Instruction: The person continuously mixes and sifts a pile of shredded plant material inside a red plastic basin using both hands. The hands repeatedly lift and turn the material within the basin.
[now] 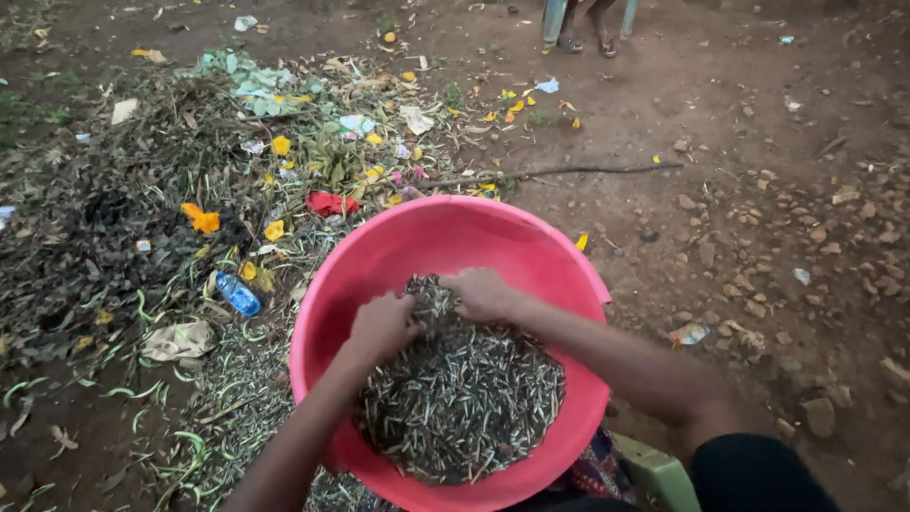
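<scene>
- Low in the centre of the frame, a round pink plastic basin (pixel 379 248) is sitting on bare ground, holding a heap of thin, dark green-grey chopped stalks (pixel 464 398).
- Both forearms are reaching up from the bottom edge into the basin, wrists bent downward.
- The left hand (pixel 382 324) is curling its fingers shut around a clump of the stalks at the far side of the heap.
- The right hand (pixel 483 294) is lying knuckles-up just beside it, fingers folded down and pressing into the same clump; the two hands are almost touching.
- Most of the heap is lying below the hands, toward the lower rim.
- Left of the basin, a litter pile (pixel 190 190) of leaves, yellow petals and paper scraps is spreading out, with a blue plastic bottle (pixel 237 294) lying near the rim.
- At the top edge, another person's sandalled feet (pixel 588 38) are standing on the dirt.
</scene>
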